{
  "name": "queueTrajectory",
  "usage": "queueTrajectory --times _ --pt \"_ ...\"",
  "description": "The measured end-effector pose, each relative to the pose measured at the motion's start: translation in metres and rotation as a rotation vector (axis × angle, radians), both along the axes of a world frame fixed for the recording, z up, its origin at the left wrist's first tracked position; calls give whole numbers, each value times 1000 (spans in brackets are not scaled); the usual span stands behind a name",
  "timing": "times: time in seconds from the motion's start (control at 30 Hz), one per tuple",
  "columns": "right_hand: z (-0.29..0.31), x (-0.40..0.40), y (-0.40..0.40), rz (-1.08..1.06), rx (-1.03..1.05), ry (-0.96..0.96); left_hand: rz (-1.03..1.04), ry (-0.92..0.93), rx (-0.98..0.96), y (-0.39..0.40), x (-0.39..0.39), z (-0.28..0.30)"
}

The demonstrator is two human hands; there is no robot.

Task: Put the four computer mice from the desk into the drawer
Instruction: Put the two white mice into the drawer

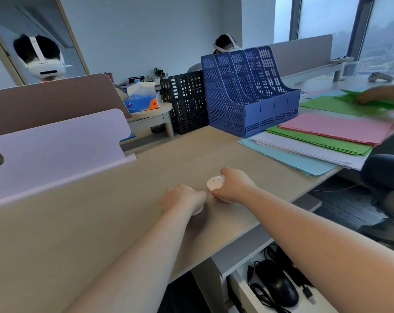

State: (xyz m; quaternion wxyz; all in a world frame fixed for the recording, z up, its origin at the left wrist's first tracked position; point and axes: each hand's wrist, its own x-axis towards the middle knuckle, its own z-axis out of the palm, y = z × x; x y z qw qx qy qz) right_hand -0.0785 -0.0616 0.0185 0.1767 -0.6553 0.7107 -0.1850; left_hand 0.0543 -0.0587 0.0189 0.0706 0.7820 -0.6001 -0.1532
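Two white mice lie side by side on the wooden desk [78, 222]. My right hand [233, 186] grips the right white mouse [215, 182], whose front end shows past my fingers. My left hand [182, 198] covers the left white mouse [199, 211], of which only a sliver at the wrist side shows. Below the desk's front edge, at the lower right, the white drawer [239, 288] stands pulled out. Inside it lies a black wired mouse [279, 288] with its cable and USB plug. Whether another mouse lies in the drawer is hidden.
A blue file rack [248, 91] and a black one [187, 100] stand at the desk's back. Stacked coloured paper sheets [322, 138] cover the right side, where another person's hand [381, 93] touches green sheets. A lilac divider [56, 150] borders the left. Two people sit behind.
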Motion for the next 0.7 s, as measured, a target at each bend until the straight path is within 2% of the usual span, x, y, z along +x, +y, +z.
queueTrajectory --times 0.43,0.6,0.7 --pt "3 -7 6 -26 -42 -19 48 -58 44 -1 -2 10" --pt "20 -33 38 -64 -62 -63 3 55 -30 31 -21 17" --pt "26 -59 70 -79 -51 -33 -24 126 6 59 -43 19"
